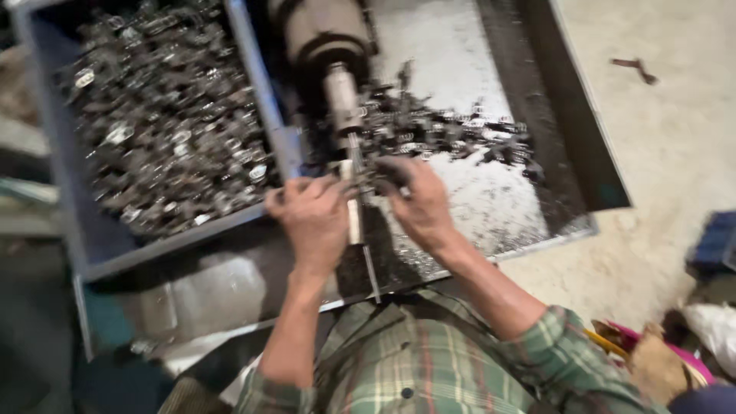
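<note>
gripping the thin rod (pixel 355 218) under the spindle (pixel 343 96), the left hand (pixel 313 222) steadies it. the right hand (pixel 420 205) pinches a dark piece (pixel 391 175) near the metal rings (pixel 429 134).

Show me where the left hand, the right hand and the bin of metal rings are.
left hand (pixel 313 218): head view, on the back of the hand.
right hand (pixel 420 203): head view, on the back of the hand.
bin of metal rings (pixel 165 244): head view, on its near rim.

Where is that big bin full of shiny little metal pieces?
In the head view, the bin of metal pieces fills the upper left, just left of the machine spindle and above the person's left hand.
</note>
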